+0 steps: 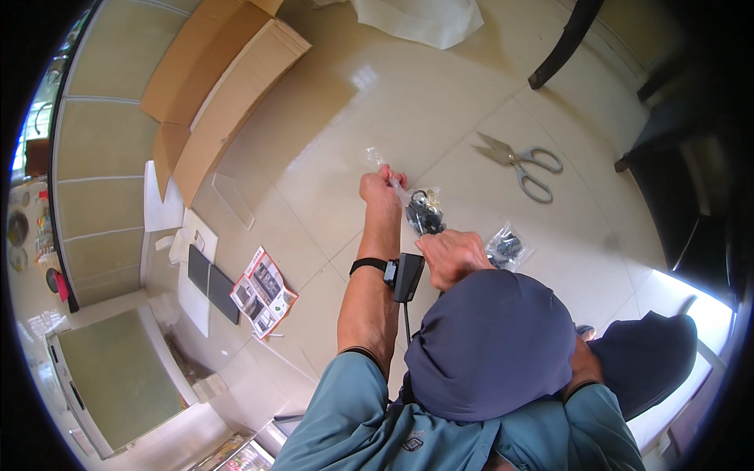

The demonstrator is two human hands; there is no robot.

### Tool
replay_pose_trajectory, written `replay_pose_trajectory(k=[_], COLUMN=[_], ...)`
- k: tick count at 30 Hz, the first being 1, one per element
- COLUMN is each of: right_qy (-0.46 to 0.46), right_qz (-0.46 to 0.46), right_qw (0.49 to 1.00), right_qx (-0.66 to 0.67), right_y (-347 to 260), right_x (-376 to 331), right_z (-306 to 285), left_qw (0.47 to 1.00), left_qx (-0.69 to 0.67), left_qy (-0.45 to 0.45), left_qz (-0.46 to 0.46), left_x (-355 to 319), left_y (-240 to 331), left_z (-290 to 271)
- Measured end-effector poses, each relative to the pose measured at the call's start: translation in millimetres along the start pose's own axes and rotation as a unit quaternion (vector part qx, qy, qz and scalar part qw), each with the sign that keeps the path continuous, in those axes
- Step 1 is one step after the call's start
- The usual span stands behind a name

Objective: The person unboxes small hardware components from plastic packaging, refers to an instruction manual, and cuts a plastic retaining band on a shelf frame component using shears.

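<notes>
A small clear plastic bag [425, 210] of black and shiny metal parts is stretched between my hands above the floor. My left hand [382, 184] is closed on its twisted upper end, and a bit of clear film pokes out past the fingers. My right hand [454, 257] is closed at the bag's lower end; some of its fingers are hidden. Just beyond the right hand lies a second clear bag [506, 247] with dark parts inside. Scissors [518, 163] with grey handles rest on the tiles to the right, blades partly apart.
An opened cardboard box [236, 102] stands at the far left. Nearer are a printed leaflet [265, 292] and a dark flat panel [212, 284]. White wrapping [424, 20] lies at the far edge. Dark furniture [699, 180] stands at right, and my bent knee [495, 345] is close below my right hand.
</notes>
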State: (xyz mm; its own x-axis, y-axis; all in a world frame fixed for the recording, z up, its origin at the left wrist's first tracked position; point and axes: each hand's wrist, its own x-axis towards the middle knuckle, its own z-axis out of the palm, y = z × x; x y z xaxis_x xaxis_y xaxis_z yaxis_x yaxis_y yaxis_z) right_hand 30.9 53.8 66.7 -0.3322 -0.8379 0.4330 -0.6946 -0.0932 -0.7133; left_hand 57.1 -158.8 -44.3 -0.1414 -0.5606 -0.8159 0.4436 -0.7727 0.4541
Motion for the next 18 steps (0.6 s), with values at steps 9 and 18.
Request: replay_pose_trajectory(k=[9, 18], right_qy=[0.023, 0.001], right_qz=[0.122, 0.2], right_qw=[0.989, 0.979], right_qx=[-0.079, -0.045], right_y=[46.5, 50.5], right_x=[-23.5, -18.9], right_z=[-6.2, 8.8], left_qw=[0.956, 0.936], left_qx=[-0.011, 0.044], left_qy=[-0.292, -0.344], left_qz=[0.025, 0.061], left_x=[-26.0, -37.5], left_y=[16.2, 31.4], left_z=[12.5, -11.9])
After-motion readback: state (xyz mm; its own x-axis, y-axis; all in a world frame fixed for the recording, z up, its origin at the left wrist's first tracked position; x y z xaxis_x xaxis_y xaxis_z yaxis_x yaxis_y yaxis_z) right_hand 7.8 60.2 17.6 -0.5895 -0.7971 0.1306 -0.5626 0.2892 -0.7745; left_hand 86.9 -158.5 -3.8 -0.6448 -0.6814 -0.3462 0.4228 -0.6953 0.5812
